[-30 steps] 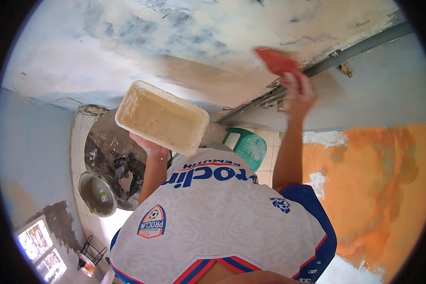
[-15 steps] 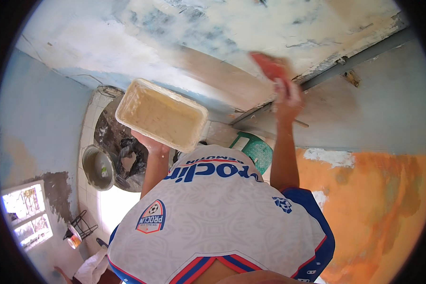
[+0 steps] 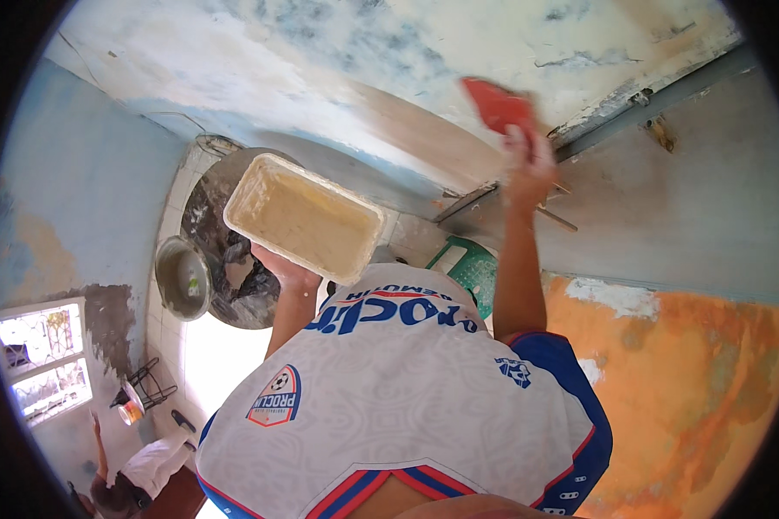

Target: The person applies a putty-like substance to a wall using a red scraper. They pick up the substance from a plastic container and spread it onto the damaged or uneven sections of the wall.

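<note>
My left hand (image 3: 287,270) grips a rectangular cream plastic tub (image 3: 260,173) from underneath, a pale paste coating its inside. Raised at the upper right, my right hand (image 3: 530,166) has its fingers closed on a red scraper (image 3: 500,105), slightly blurred. The blade is over a patchy cream and bluish plastered surface (image 3: 389,56); whether it touches cannot be told. A grey strip (image 3: 701,78) runs along that surface's edge.
Below are a round grey mat (image 3: 208,199), a metal basin (image 3: 183,298) and a green plastic stool (image 3: 476,268). At lower left are a black metal stand (image 3: 151,389), a window (image 3: 48,355) and another person (image 3: 151,467). An orange-patched wall (image 3: 684,372) stands at right.
The red scraper dipped and rose again over the plastered surface. The tub shifted slightly right. The surroundings shifted in view, and the other person came further into sight at lower left.
</note>
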{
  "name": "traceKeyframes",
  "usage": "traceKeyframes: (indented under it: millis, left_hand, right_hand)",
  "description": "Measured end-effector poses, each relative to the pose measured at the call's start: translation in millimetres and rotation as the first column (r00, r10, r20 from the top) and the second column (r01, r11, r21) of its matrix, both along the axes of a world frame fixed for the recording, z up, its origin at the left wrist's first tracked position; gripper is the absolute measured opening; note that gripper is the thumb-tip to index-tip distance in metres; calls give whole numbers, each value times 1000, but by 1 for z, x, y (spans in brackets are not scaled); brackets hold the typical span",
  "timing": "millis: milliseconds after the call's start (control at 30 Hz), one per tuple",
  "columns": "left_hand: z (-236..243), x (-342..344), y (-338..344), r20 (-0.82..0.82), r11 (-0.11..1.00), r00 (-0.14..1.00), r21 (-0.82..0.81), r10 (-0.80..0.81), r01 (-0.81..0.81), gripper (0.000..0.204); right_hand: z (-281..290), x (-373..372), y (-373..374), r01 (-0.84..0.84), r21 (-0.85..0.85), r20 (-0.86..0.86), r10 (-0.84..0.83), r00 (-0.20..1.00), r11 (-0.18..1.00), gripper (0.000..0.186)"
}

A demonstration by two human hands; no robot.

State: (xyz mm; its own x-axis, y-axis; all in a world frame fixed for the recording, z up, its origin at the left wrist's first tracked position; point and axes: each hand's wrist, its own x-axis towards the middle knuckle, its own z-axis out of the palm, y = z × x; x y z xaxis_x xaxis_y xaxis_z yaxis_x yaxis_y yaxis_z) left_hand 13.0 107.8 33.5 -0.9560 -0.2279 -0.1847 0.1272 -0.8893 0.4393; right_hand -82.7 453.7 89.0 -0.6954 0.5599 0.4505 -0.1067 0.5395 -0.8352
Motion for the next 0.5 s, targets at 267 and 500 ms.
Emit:
traceKeyframes:
  millis: [267,500]
  left_hand:
    - [-12,4,-5,-118,999,993,-35,-20,16,60]
    - [9,9,-1,-67,1000,998,3,-18,18,61]
  right_hand:
    - [-36,18,-44,-368,170,132,349,928,914,16]
    - [-37,-25,-36,-168,206,84,154,984,964,23]
